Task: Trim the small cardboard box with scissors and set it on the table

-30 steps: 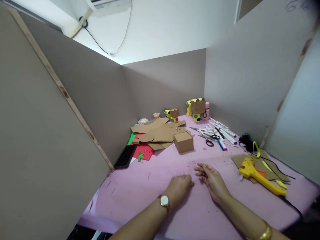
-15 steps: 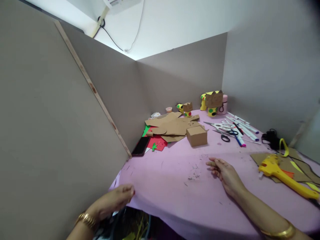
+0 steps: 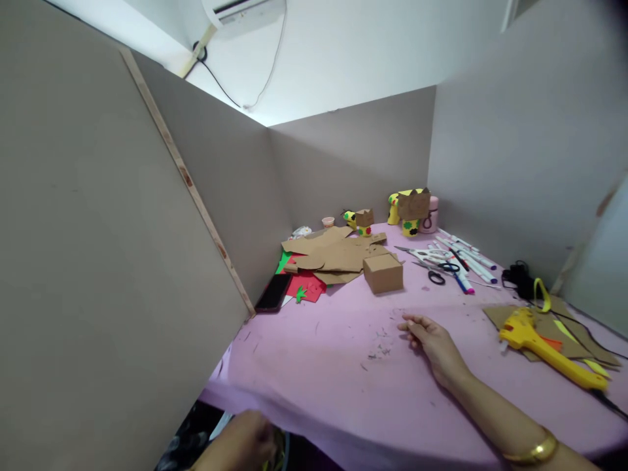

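Note:
My right hand (image 3: 434, 345) rests on the pink-purple tablecloth (image 3: 304, 366), palm turned inward, fingers loosely stretched and nothing visible in them. Just left of its fingertips lie small dark scraps (image 3: 379, 353). Below the table's front edge, my left hand (image 3: 248, 438) hangs over a bin (image 3: 287, 451). Motion smears its fingers, so whether it holds anything is hidden. Beyond my right hand sits a small cardboard box (image 3: 383, 273).
Cardboard sheets (image 3: 338, 254) cover red and green paper, beside a phone (image 3: 273, 292). Scissors (image 3: 436, 276) and several markers (image 3: 466, 255) lie farther right. A yellow glue gun (image 3: 544, 347) rests on cardboard at right. Yellow figures (image 3: 411, 227) stand at the back. Grey partitions (image 3: 353, 150) surround the table.
My left hand has dropped from beside the table edge to over the bin. My right hand stays on the cloth. The view has shifted slightly.

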A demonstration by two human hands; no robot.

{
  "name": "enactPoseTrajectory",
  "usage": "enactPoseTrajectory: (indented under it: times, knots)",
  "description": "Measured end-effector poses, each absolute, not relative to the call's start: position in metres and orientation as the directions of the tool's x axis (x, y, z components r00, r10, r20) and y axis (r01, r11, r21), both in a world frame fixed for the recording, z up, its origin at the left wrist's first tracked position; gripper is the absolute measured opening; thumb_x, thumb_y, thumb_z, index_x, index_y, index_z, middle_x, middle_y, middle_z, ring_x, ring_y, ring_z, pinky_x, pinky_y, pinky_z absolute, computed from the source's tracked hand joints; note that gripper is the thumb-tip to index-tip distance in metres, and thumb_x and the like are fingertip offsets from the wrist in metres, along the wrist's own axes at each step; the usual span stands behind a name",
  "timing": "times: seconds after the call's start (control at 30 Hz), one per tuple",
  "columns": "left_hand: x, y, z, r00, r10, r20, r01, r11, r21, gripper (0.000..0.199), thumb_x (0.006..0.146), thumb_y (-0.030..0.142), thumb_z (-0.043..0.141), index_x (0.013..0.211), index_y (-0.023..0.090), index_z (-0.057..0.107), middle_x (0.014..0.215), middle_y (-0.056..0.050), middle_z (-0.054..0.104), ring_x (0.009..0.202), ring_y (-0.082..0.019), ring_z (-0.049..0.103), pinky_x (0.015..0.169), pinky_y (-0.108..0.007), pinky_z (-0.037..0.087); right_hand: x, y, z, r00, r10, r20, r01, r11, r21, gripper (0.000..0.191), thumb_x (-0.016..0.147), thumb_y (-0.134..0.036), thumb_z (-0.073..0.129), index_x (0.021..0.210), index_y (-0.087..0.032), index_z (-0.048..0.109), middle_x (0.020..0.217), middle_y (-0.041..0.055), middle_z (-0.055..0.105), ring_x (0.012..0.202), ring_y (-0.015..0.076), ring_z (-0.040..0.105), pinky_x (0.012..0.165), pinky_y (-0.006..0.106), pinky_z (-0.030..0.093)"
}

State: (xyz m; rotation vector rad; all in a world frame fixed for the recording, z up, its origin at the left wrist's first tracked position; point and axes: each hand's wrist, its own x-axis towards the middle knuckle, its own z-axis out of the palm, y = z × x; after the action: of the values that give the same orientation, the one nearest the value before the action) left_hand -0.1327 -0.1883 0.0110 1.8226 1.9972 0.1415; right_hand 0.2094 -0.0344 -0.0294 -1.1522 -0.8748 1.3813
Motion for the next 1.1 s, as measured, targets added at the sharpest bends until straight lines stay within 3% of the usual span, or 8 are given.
enactPoseTrajectory:
  times: [0.23, 0.33, 0.47, 0.6, 0.8, 0.9, 1.0, 1.1]
  knots:
    - [-0.02, -0.109, 0.081, 0.258, 0.966, 0.036, 0.966, -0.259, 0.021, 0.029, 0.094, 0.012, 0.035, 0.095, 0.016, 0.063, 0.105, -0.012, 0.069, 0.099, -0.023, 0.063, 0.084, -0.039, 0.05, 0.211, -0.042, -0.027, 0.049, 0.986, -0.157, -0.2, -0.144, -0.969, 0.024, 0.091, -0.029, 0.059, 0.112, -0.017, 0.059, 0.107, 0.0048, 0.064, 0.083, 0.017, 0.065, 0.069, 0.035, 0.056]
    - [0.01, -0.081, 0.085, 0.382, 0.912, 0.152, 0.924, -0.37, -0.098, 0.037, 0.09, 0.003, 0.034, 0.119, 0.017, 0.054, 0.149, -0.013, 0.037, 0.136, -0.031, 0.033, 0.109, -0.054, 0.028, 0.216, -0.044, -0.026, 0.069, 0.99, -0.126, -0.159, -0.114, -0.981, 0.024, 0.092, -0.029, 0.059, 0.111, -0.017, 0.058, 0.105, 0.0044, 0.064, 0.081, 0.0163, 0.065, 0.067, 0.033, 0.056]
    - [0.032, -0.056, 0.075, 0.43, 0.894, 0.122, 0.895, -0.405, -0.184, 0.019, 0.092, 0.014, 0.047, 0.105, 0.013, 0.06, 0.111, -0.009, 0.065, 0.104, -0.022, 0.062, 0.09, -0.045, 0.051, 0.223, -0.041, -0.021, 0.077, 0.995, -0.067, -0.088, -0.061, -0.994, 0.022, 0.091, -0.03, 0.059, 0.108, -0.016, 0.06, 0.099, 0.0029, 0.065, 0.075, 0.0144, 0.065, 0.063, 0.031, 0.056]
    - [0.039, -0.038, 0.061, 0.431, 0.898, 0.085, 0.889, -0.407, -0.209, 0.02, 0.089, 0.027, 0.056, 0.104, 0.014, 0.06, 0.098, -0.004, 0.066, 0.08, -0.015, 0.065, 0.068, -0.033, 0.057, 0.234, -0.022, -0.014, 0.12, 0.992, 0.033, -0.018, 0.035, -0.999, 0.022, 0.091, -0.028, 0.059, 0.109, -0.016, 0.059, 0.1, 0.0029, 0.065, 0.076, 0.0149, 0.064, 0.064, 0.032, 0.055]
    - [0.042, -0.017, 0.052, 0.481, 0.865, 0.143, 0.869, -0.449, -0.209, 0.018, 0.089, 0.024, 0.056, 0.103, 0.015, 0.06, 0.101, -0.004, 0.065, 0.085, -0.016, 0.064, 0.069, -0.033, 0.056, 0.243, 0.027, -0.002, 0.23, 0.959, 0.162, 0.077, 0.148, -0.986, 0.032, 0.089, -0.026, 0.061, 0.12, -0.02, 0.055, 0.124, 0.0071, 0.057, 0.103, 0.0234, 0.06, 0.085, 0.045, 0.051]
    - [0.042, -0.006, 0.05, 0.499, 0.841, 0.21, 0.864, -0.464, -0.195, 0.018, 0.091, 0.016, 0.048, 0.106, 0.014, 0.058, 0.114, -0.009, 0.062, 0.104, -0.022, 0.061, 0.082, -0.04, 0.054, 0.236, 0.049, 0.003, 0.26, 0.949, 0.178, 0.098, 0.157, -0.983, 0.036, 0.09, -0.027, 0.061, 0.124, -0.021, 0.053, 0.132, 0.0082, 0.053, 0.111, 0.026, 0.056, 0.09, 0.049, 0.049]
    - [0.043, 0.005, 0.044, 0.468, 0.837, 0.283, 0.884, -0.441, -0.156, 0.028, 0.093, 0.008, 0.033, 0.114, 0.009, 0.052, 0.141, -0.023, 0.043, 0.134, -0.036, 0.037, 0.105, -0.057, 0.034, 0.227, 0.068, 0.0, 0.264, 0.947, 0.182, 0.116, 0.156, -0.981, 0.039, 0.09, -0.028, 0.06, 0.127, -0.022, 0.051, 0.136, 0.0086, 0.049, 0.116, 0.0278, 0.053, 0.092, 0.051, 0.047]
    - [0.043, 0.019, 0.033, 0.417, 0.858, 0.302, 0.907, -0.414, -0.076, 0.025, 0.092, 0.009, 0.033, 0.11, 0.006, 0.05, 0.151, -0.031, 0.022, 0.141, -0.042, 0.02, 0.11, -0.062, 0.023, 0.22, 0.079, -0.01, 0.209, 0.954, 0.214, 0.13, 0.189, -0.973, 0.04, 0.09, -0.028, 0.061, 0.127, -0.022, 0.051, 0.136, 0.0085, 0.049, 0.117, 0.0281, 0.053, 0.094, 0.052, 0.045]
